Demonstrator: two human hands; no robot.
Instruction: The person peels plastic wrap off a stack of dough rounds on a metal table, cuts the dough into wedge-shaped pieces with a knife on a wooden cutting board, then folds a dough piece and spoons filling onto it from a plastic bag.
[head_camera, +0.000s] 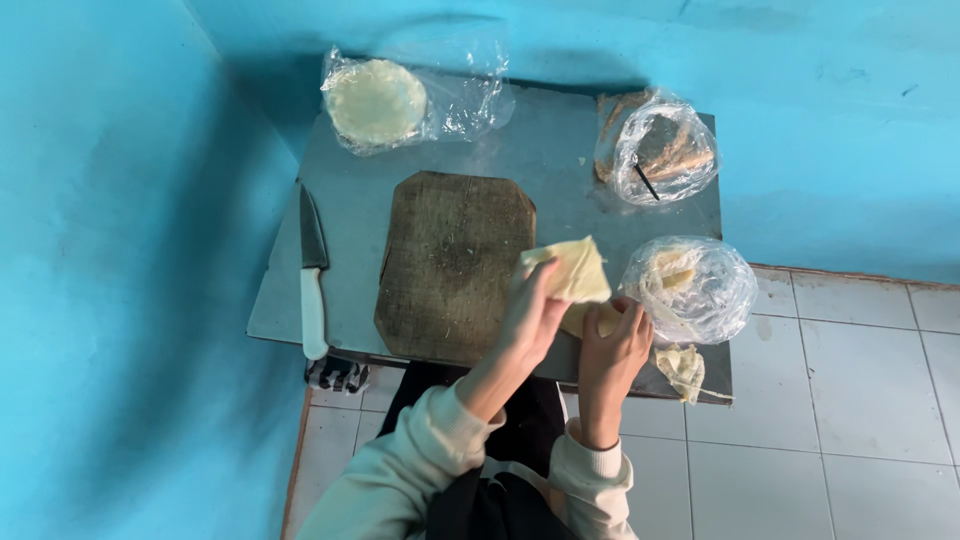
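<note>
Blue-walled table (560, 140): both hands pinch a pale wrapper (572, 268)

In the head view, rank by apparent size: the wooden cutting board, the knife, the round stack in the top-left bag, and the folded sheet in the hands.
1. wooden cutting board
2. knife, longest but narrow
3. round stack and folded sheet: too alike to rank; the sheet is partly hidden by the left hand.

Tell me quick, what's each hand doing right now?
Left hand: closed on the pale folded dough sheet.
Right hand: gripping the same sheet's lower edge.
</note>
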